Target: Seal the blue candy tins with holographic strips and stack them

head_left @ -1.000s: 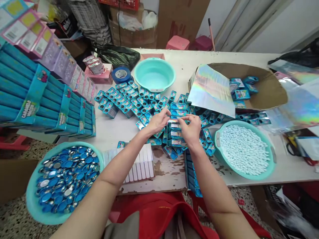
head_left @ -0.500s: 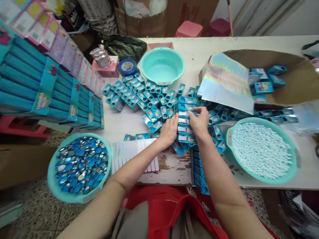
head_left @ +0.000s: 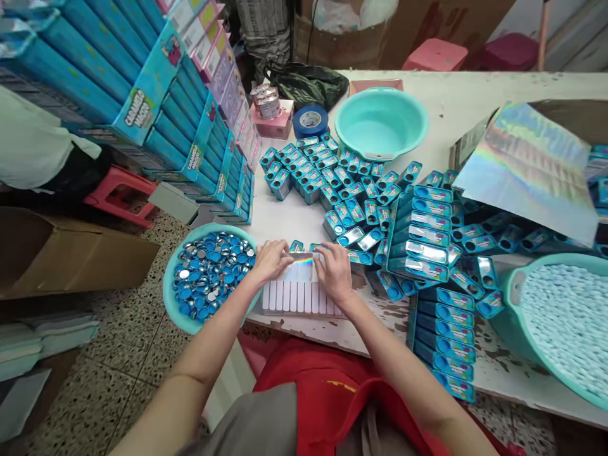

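In the head view, the only one, I am working with both hands over a row of white strips (head_left: pixel 299 297) that is lying on the surface (head_left: pixel 280 215), directly in front of my body and backed by a silvery panel (head_left: pixel 297 272). The row's long axis is running left to right, across my front; each strip is pointing away from me. Neither hand is clearly nearer: my left hand (head_left: pixel 273 261) is resting at the far left corner, my right hand (head_left: pixel 335 272) toward the right end. The hands are staying apart, with the panel showing between them; how firmly either is gripping, I cannot tell. Both forearms are reaching forward and converging, palms facing down, fingers bending, thumbs turning inward. Just beside my left hand, a basin of caps (head_left: pixel 168 285) is standing; to the right of my right hand, apart from it, a block of blue tins (head_left: pixel 420 234) is sitting.
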Action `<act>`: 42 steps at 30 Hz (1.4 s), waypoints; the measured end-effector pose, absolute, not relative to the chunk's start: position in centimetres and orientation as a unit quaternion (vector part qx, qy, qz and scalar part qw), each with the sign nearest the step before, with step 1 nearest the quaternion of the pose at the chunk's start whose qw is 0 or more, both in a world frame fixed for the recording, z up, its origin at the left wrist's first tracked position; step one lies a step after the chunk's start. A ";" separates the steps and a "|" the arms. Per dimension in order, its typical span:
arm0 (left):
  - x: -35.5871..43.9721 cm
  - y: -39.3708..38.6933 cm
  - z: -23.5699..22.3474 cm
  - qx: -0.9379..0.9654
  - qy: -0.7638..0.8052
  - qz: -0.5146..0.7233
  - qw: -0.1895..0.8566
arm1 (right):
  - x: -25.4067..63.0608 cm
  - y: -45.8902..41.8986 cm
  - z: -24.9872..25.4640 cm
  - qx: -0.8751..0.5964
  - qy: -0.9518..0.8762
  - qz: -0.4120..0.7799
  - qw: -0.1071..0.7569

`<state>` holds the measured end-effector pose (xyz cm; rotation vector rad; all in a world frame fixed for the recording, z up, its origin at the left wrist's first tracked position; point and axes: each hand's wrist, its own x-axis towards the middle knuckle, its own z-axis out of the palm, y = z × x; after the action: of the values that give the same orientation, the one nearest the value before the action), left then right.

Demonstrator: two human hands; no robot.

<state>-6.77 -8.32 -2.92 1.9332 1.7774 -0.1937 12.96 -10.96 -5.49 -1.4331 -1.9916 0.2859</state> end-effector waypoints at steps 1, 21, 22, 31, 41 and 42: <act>-6.6 -8.4 -3.2 0.714 0.652 -0.058 0.249 | 12.3 -11.2 -6.6 -0.551 -0.770 0.114 0.301; -5.3 -9.0 -3.8 0.707 0.666 0.021 0.237 | 12.0 -12.6 -9.7 -0.546 -0.797 0.090 0.244; -5.1 -9.0 -3.8 0.715 0.661 0.023 0.227 | 11.9 -12.5 -9.7 -0.552 -0.794 0.093 0.238; -3.4 -8.0 -3.7 0.752 0.627 0.025 0.200 | 11.7 -12.4 -9.6 -0.567 -0.795 0.091 0.198; -3.5 -7.1 -4.8 0.716 0.643 -0.007 0.271 | 11.8 -12.6 -9.2 -0.526 -0.819 0.085 0.212; -3.5 -7.2 -5.0 0.712 0.647 -0.004 0.272 | 11.8 -12.6 -9.1 -0.522 -0.819 0.090 0.222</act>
<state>-3.46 -7.18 -4.97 1.9167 1.7425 -0.0105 11.83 -12.58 -9.05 -1.4418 -2.2610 0.2486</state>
